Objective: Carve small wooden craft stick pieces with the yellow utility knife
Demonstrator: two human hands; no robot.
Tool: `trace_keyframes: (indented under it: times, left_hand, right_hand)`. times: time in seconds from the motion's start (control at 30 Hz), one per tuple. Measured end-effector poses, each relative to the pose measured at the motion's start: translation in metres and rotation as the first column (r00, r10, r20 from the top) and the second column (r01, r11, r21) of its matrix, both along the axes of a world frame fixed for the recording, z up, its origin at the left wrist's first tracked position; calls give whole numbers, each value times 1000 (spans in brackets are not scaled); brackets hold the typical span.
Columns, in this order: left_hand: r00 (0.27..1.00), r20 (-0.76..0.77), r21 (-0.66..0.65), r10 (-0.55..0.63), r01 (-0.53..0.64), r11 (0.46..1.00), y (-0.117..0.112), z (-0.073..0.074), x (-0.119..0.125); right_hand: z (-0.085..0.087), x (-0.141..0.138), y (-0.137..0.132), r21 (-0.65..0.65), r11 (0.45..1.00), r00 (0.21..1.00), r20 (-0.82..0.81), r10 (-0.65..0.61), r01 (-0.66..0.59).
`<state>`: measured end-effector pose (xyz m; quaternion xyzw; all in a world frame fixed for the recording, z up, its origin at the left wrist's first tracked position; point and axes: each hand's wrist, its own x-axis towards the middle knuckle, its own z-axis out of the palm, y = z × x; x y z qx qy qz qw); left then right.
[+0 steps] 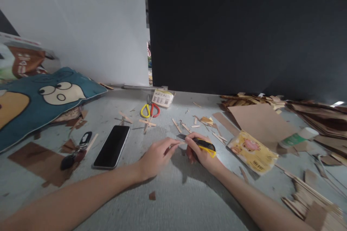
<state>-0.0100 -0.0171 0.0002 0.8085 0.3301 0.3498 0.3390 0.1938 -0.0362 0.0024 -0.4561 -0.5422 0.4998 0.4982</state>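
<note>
My left hand (158, 157) pinches a thin wood strip (182, 143) between thumb and fingertips, close over the table's middle. Wrapped in my right hand (202, 153) is a black and yellow utility knife (204, 145), its blade (181, 136) out and pointing left, just above the strip. The fingertips of both hands almost meet at the strip. Beyond them lie small cut wood pieces (176, 125) and a cross of thin strips (148, 123). Whether the blade touches the strip I cannot tell.
A phone (111, 147) and keys (77, 151) lie left, near a blue cushion (54, 94). Scissors (150, 110) and a small packet (162, 98) are at the back. On the right are a yellow tissue pack (252, 151), a glue stick (298, 138) and brown sheets (262, 119).
</note>
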Motion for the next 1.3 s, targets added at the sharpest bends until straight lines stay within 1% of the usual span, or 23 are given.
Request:
trace_keyframes:
  times: [0.17, 0.27, 0.47, 0.73, 1.0, 1.13, 1.3]
  left_hand:
    - [1000, -4, -96, 25, -25, 995, 1, 5, 1]
    - [998, -52, -98, 34, -39, 994, 1, 7, 1]
    - [991, -131, -130, -5, -12, 991, 0, 10, 1]
    - [975, -217, -110, -34, 10, 994, -1, 9, 3]
    - [975, -219, -124, -38, 11, 992, -1, 10, 3]
    - [968, -249, -123, -34, 3, 992, 0, 7, 3]
    - [944, -330, -47, 18, -35, 998, -2, 3, 2]
  right_hand:
    - [0, -1, 1, 60, 998, 999, -15, -28, 29]
    - [-2, 0, 1, 71, 996, 999, -10, -49, 49]
    - [-8, 0, 2, 84, 994, 997, -1, -75, 75]
    - [-5, -1, 2, 105, 992, 996, 41, -81, 76]
    - [-5, -2, 4, 111, 991, 996, 39, -82, 77]
    - [-5, -2, 4, 112, 991, 995, 57, -78, 71]
    - [-6, -1, 5, 37, 998, 999, 25, -46, 45]
